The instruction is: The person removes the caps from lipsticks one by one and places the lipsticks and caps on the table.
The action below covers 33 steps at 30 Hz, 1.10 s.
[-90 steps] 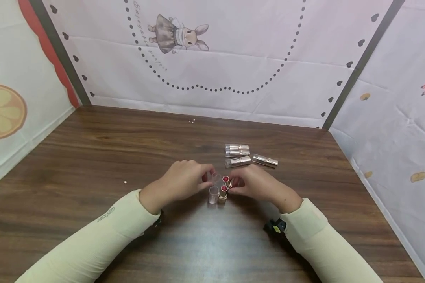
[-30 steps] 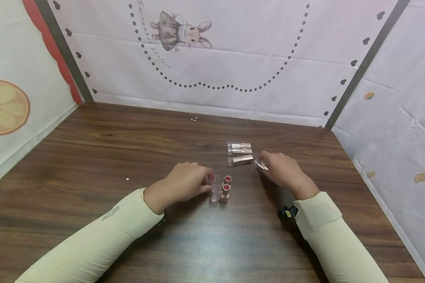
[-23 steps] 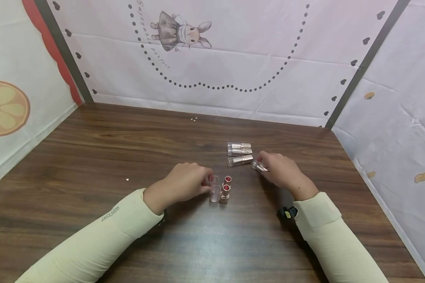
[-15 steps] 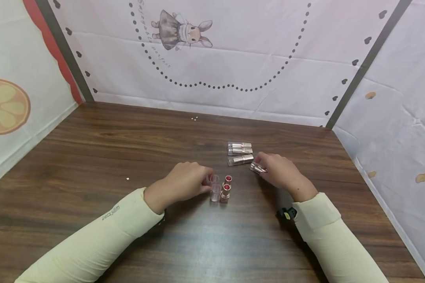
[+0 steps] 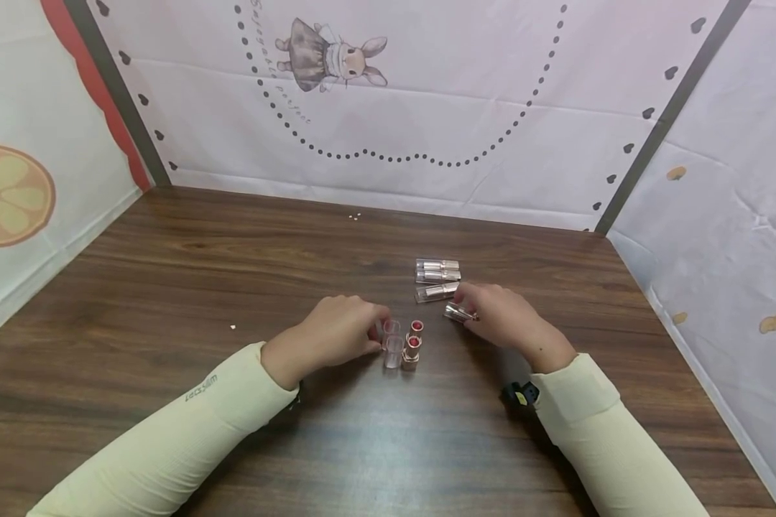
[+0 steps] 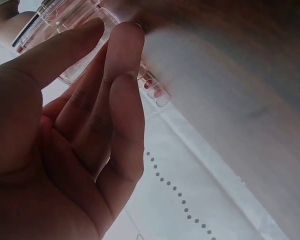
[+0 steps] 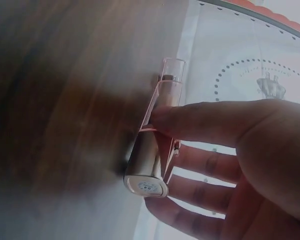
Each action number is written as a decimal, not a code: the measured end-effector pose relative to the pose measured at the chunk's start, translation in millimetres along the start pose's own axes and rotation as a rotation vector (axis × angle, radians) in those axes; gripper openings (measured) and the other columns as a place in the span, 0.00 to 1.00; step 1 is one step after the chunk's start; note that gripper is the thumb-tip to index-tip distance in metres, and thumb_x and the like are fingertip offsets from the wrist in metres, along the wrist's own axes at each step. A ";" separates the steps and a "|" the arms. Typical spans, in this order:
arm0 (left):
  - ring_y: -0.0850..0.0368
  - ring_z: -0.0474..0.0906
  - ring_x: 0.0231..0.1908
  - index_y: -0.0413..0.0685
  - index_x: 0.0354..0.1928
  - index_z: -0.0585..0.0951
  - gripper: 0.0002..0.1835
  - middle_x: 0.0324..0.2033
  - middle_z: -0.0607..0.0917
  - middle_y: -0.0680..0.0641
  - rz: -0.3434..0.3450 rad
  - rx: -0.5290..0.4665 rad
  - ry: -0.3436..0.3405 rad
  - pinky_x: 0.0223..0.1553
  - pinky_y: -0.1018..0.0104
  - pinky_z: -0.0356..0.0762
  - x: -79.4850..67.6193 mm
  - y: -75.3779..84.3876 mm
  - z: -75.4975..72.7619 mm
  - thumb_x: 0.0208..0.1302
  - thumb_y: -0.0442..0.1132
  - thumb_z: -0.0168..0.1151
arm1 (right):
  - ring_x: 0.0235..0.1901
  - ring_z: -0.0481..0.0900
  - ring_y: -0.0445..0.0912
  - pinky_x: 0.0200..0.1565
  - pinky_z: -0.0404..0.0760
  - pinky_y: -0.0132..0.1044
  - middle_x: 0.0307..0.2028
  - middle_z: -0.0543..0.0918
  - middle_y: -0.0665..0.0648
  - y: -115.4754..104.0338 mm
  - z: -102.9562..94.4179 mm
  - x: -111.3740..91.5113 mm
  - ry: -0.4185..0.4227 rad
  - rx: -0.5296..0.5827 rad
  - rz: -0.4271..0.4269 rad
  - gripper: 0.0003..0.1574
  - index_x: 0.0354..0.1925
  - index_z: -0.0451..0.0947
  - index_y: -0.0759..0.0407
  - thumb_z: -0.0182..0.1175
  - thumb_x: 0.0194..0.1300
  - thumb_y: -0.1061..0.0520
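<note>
My left hand has thumb and fingers curled about the rear clear lipstick cap, which stands on the table. Another clear cap stands just in front. Beside them are two uncapped lipsticks, upright with red bullets showing: a front lipstick and a rear lipstick, partly hidden. My right hand pinches a capped lipstick between thumb and fingers. In the right wrist view this capped lipstick shows a gold base with a round label and a clear cap.
Behind, two capped lipsticks lie side by side, and another capped lipstick lies close to my right fingertips. Small white bits lie at the back of the brown wooden table. Printed cloth walls enclose it.
My right hand left the upright lipsticks, took hold of a capped lipstick lying at the right, and has moved it left. My left hand has stayed at the clear caps.
</note>
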State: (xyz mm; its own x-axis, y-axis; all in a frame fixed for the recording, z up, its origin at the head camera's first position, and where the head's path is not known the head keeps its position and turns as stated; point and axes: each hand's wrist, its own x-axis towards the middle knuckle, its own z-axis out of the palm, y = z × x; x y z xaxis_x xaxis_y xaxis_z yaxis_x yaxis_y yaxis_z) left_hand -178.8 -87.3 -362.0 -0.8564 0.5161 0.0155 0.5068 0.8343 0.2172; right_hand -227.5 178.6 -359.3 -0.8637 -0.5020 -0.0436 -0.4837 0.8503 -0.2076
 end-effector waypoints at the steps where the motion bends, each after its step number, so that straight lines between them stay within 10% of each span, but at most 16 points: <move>1: 0.60 0.85 0.34 0.54 0.48 0.85 0.15 0.31 0.89 0.59 -0.002 -0.002 -0.005 0.34 0.56 0.81 -0.2 -0.1 0.0 0.58 0.43 0.74 | 0.42 0.84 0.48 0.44 0.82 0.47 0.42 0.87 0.54 -0.9 0.2 0.0 -0.002 0.004 -0.004 0.20 0.51 0.78 0.53 0.68 0.62 0.62; 17: 0.60 0.83 0.33 0.57 0.56 0.83 0.20 0.32 0.88 0.60 0.000 0.028 -0.035 0.30 0.57 0.78 -3.5 -2.0 -7.8 0.60 0.37 0.69 | 0.36 0.84 0.44 0.38 0.81 0.42 0.40 0.88 0.51 -15.7 -4.9 -2.5 0.159 0.024 -0.139 0.15 0.48 0.83 0.54 0.69 0.61 0.61; 33: 0.61 0.82 0.30 0.55 0.56 0.82 0.15 0.40 0.89 0.58 -0.071 -0.038 0.142 0.22 0.66 0.70 2.2 1.3 -14.0 0.71 0.47 0.60 | 0.36 0.84 0.40 0.38 0.83 0.35 0.43 0.88 0.52 -29.1 -5.6 -7.8 0.301 0.073 -0.334 0.16 0.49 0.85 0.55 0.71 0.61 0.59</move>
State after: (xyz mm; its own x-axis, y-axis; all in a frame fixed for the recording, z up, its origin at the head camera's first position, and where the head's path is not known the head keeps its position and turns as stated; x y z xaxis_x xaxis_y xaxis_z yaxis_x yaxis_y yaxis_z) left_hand -181.4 -87.8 -348.0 -0.8965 0.4219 0.1356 0.4431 0.8582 0.2593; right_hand -207.4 158.6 -347.5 -0.6701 -0.6690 0.3216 -0.7407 0.6308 -0.2311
